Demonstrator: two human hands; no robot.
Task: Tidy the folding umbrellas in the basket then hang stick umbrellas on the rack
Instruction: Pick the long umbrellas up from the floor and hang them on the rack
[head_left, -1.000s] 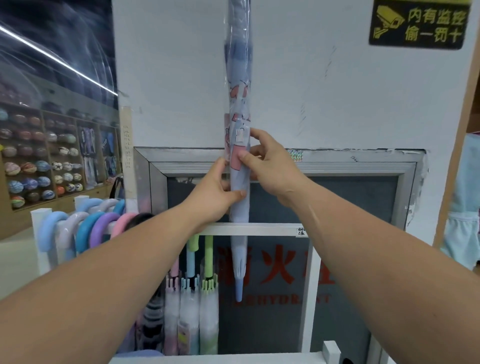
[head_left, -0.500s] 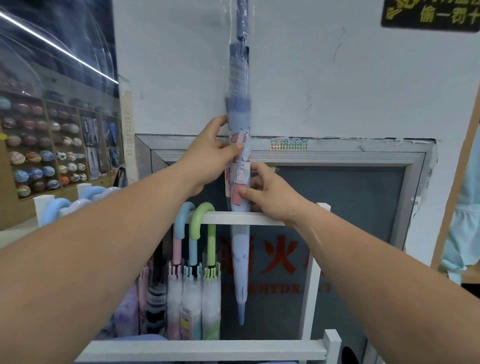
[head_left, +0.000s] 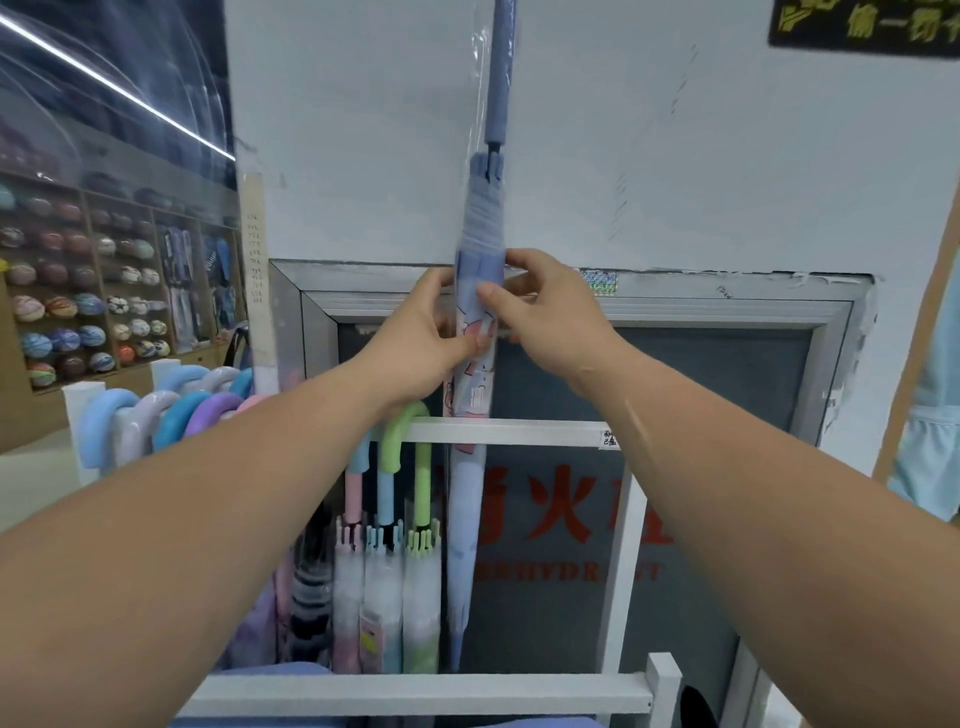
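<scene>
A pale blue stick umbrella (head_left: 470, 499) in a clear plastic sleeve stands upright, tip down, in front of the white rack's top rail (head_left: 519, 432); its handle runs out of the top of the view. My left hand (head_left: 421, 338) grips its canopy from the left at mid-height. My right hand (head_left: 540, 312) pinches the same part from the right, thumb on the front. Three stick umbrellas with pink, blue and green curved handles (head_left: 395, 452) hang from the rail just left of it.
More curved handles (head_left: 171, 410) in blue, lilac and pink hang on a rack post at the left. A lower white rail (head_left: 415, 693) crosses the foreground. Behind the rack is a grey-framed hydrant cabinet (head_left: 675, 395). Shelves of balls (head_left: 78, 312) fill the far left.
The umbrella has come down, its tip now low behind the rail. My right hand moved up to the level of my left, and both hold the canopy higher than before.
</scene>
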